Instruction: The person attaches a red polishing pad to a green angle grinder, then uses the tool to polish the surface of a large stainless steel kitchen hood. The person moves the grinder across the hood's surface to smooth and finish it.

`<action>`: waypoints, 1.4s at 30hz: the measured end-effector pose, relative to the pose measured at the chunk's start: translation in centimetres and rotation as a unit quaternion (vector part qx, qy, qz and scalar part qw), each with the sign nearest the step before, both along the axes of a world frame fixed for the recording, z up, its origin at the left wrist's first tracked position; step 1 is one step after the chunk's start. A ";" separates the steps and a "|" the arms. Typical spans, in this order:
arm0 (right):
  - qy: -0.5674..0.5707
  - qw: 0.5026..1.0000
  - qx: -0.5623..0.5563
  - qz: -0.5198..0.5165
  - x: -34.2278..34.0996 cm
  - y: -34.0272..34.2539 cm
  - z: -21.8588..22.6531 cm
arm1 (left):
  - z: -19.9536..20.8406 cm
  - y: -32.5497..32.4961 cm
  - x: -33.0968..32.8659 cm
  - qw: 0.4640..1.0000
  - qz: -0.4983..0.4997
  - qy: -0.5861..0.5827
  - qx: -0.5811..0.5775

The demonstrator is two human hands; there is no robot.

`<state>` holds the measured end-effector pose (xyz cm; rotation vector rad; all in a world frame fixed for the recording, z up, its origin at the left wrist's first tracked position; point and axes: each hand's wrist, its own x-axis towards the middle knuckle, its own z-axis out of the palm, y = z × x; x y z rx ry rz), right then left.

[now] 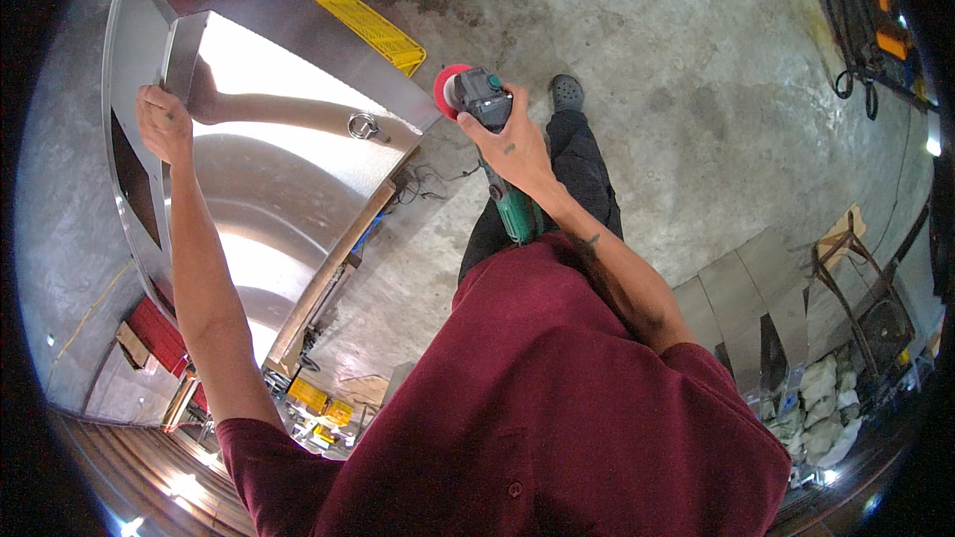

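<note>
My right hand [514,147] is wrapped round the head of a green and black angle grinder [515,211], held in front of my body. A red disc [450,91] sits at the grinder's far end, apart from the metal. At the left, my left hand [165,123] is closed on the raised edge of a shiny bent metal sheet [261,174], which lies on a work table. The fingertips there are partly hidden. On the sheet rests a small shiny metal ring [362,125]. The shadow of my left arm falls across the bright surface.
A yellow plastic crate [366,25] is on the concrete floor beyond the table. Dark cables [426,182] trail by the table's wooden edge [333,273]. At the right are leaning grey panels [741,288], a metal frame [863,273] and pale sacks [821,403].
</note>
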<state>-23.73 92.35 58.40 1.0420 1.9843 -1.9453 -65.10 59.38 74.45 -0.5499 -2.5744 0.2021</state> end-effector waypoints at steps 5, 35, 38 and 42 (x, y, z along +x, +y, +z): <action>0.026 0.999 0.033 -0.016 0.1 -0.5 1.1 | 0.1 0.7 0.4 1.000 0.025 -0.003 0.002; 0.003 0.997 -0.011 -0.078 0.2 -1.4 0.3 | 0.3 0.4 0.1 0.998 0.051 -0.027 0.009; -0.010 0.998 0.016 -0.052 0.4 -1.7 -0.2 | 0.1 0.1 -0.1 0.999 0.039 -0.021 0.014; -0.010 0.999 0.005 -0.045 0.4 -1.9 -0.3 | 0.0 -0.4 -0.3 1.000 0.008 -0.012 0.014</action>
